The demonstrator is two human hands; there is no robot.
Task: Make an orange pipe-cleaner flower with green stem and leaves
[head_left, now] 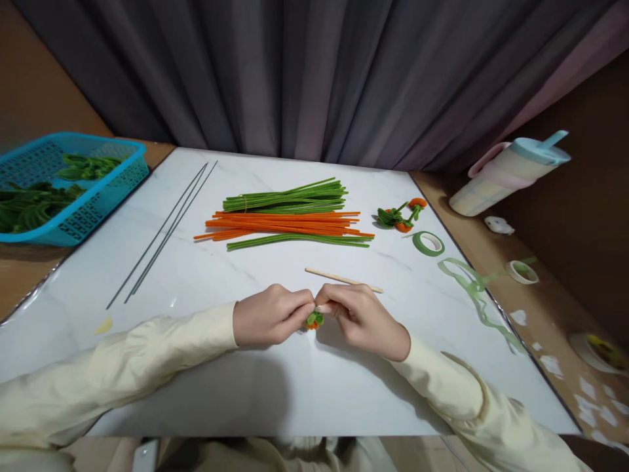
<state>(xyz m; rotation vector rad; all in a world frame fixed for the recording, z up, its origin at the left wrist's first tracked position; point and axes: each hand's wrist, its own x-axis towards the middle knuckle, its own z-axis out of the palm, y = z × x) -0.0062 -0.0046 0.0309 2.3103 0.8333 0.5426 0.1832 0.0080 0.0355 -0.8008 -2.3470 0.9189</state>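
Note:
My left hand [273, 316] and my right hand [362, 320] meet at the near middle of the white board. Between their pinched fingertips is a small green and orange pipe-cleaner flower [314, 320], its orange part pointing down towards me. The fingers hide much of it. Just beyond my right hand lies a thin wooden stick [339, 278]. Farther back are bundles of green pipe cleaners [289, 198] and orange pipe cleaners [285, 224], with a few loose green ones [299, 241] in front. Several finished-looking orange and green pieces [401, 215] rest at the right.
A blue basket [105, 203] with green leaf pieces stands at the left, near dark thin wires [170, 229]. At the right are a green tape roll [428, 243], loose green tape strips [479, 295], a tumbler [506, 174], another roll [521, 272] and paper scraps.

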